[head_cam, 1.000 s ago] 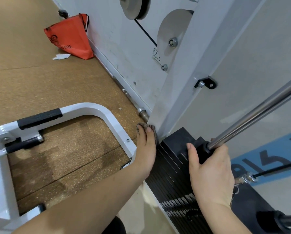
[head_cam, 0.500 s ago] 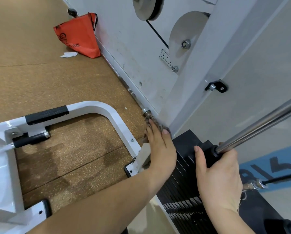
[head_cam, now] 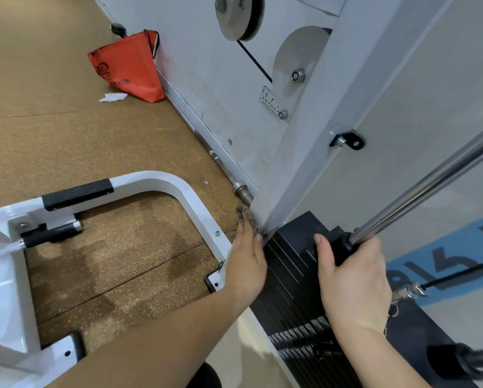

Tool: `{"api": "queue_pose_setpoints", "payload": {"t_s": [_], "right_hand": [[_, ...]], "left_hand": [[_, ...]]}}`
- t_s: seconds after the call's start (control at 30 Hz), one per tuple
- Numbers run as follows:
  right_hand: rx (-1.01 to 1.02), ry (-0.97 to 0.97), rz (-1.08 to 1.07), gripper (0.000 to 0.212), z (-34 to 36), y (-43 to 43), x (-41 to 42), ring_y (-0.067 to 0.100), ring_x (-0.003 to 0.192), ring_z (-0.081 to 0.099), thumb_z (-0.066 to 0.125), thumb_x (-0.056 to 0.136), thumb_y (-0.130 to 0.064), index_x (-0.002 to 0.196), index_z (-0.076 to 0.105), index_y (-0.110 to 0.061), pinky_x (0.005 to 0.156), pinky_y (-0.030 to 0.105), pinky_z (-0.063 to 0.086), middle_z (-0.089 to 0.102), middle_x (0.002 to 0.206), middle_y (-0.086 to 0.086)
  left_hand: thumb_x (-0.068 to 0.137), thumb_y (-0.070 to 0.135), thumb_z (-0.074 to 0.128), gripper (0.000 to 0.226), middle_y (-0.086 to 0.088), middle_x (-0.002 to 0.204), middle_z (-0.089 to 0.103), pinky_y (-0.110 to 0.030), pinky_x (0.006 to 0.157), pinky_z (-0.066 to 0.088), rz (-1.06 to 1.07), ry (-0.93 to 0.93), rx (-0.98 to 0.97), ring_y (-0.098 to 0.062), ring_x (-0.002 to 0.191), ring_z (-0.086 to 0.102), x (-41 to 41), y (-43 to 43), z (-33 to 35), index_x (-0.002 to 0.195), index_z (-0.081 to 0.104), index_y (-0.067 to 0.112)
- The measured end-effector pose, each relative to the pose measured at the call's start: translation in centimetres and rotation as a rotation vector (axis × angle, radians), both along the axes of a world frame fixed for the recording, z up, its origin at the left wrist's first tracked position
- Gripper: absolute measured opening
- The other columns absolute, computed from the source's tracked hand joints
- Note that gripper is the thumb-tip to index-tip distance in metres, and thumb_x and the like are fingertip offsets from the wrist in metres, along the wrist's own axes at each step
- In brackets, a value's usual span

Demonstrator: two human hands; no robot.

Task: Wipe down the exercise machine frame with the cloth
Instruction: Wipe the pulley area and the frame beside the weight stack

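Two hands: both are at the foot of the machine, the left on the cloth, the right on the rod's base.
Left hand (head_cam: 247,264): fingers straight and pressed together, flat against the cloth, fingertips pointing away from the person toward the wall.
Cloth (head_cam: 251,221): dark and patterned, mostly hidden under the fingers. Only a narrow strip shows, squeezed between the hand and the bottom edge of the frame post, its long axis running along the fingers.
Frame post (head_cam: 318,135): a white upright. Its long axis climbs from the base at the left hand toward the upper right of the view, and its foot sits just beside the weight stack.
Right hand (head_cam: 352,278): wrapped round the black collar (head_cam: 343,247) at the lower end of the chrome rod (head_cam: 430,186), thumb stretched along the near side. The other fingers curl out of sight behind it.
Weight stack (head_cam: 290,275): black plates between the two hands.
Floor frame (head_cam: 162,180): a white bent tube with a black grip pad, lying on the brown floor (head_cam: 66,135) left of the left hand.
Red bag (head_cam: 125,65): leaning against the wall, well apart from the hands, with a white paper scrap (head_cam: 113,97) just beside it.
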State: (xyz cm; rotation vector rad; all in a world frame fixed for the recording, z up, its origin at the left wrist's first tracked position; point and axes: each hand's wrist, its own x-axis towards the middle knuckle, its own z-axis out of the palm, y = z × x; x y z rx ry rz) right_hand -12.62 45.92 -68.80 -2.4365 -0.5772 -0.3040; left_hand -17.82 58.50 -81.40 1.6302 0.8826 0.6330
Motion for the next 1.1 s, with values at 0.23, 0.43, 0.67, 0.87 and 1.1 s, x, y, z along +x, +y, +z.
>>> {"api": "queue_pose_setpoints", "payload": {"t_s": [0.23, 0.43, 0.67, 0.87, 1.1], "right_hand": [[-0.021, 0.021, 0.023, 0.060, 0.1, -0.6, -0.3, 0.032, 0.101, 0.062, 0.059, 0.090, -0.069, 0.121, 0.046, -0.019, 0.079, 0.045, 0.051, 0.053, 0.102, -0.003], [0.090, -0.005, 0.133, 0.099, -0.9, -1.5, -3.9, 0.029, 0.153, 0.029, 0.073, 0.088, -0.055, 0.161, 0.026, -0.007, 0.124, 0.047, 0.030, 0.032, 0.163, 0.015], [-0.176, -0.317, 0.604, 0.043, -9.7, -1.5, -4.2, 0.027, 0.147, 0.041, 0.058, 0.098, -0.020, 0.137, 0.063, -0.004, 0.126, 0.046, 0.025, 0.059, 0.144, 0.010], [-0.059, -0.119, 0.817, 0.048, -16.3, -4.3, -2.1, 0.016, 0.151, 0.037, 0.038, 0.106, -0.026, 0.146, 0.056, -0.006, 0.129, 0.039, 0.018, 0.050, 0.156, 0.002], [-0.095, 0.374, 0.732, 0.055, -22.6, -6.4, -1.7, 0.003, 0.140, 0.046, 0.029, 0.106, -0.049, 0.152, 0.049, -0.027, 0.107, 0.009, 0.029, 0.053, 0.151, -0.009]], "left_hand": [[0.113, 0.034, 0.028, 0.052, -0.012, 0.156, 0.045, -0.034, 0.109, 0.043, -0.075, 0.198, -0.311, -0.035, 0.139, 0.047, -1.6, 2.8, -0.2, 0.162, 0.025, 0.018], [0.111, 0.036, 0.034, 0.055, -0.006, 0.153, 0.051, -0.027, 0.109, 0.035, 0.025, 0.156, -0.172, -0.029, 0.137, 0.050, -1.4, 1.4, 0.3, 0.163, 0.018, 0.028], [0.111, 0.036, 0.033, 0.051, -0.010, 0.149, 0.055, -0.035, 0.108, 0.039, 0.110, 0.127, -0.073, -0.032, 0.132, 0.054, 1.1, 1.0, -2.3, 0.161, 0.027, 0.028], [0.106, 0.055, 0.031, 0.048, -0.005, 0.138, 0.063, -0.042, 0.108, 0.045, 0.134, 0.100, -0.049, -0.026, 0.124, 0.059, 0.5, 0.4, -7.1, 0.154, 0.026, 0.052], [0.106, 0.055, 0.036, 0.051, 0.010, 0.153, 0.049, -0.028, 0.110, 0.039, 0.249, 0.056, 0.010, -0.013, 0.132, 0.050, 1.7, -1.3, -14.4, 0.152, 0.015, 0.065]]}}
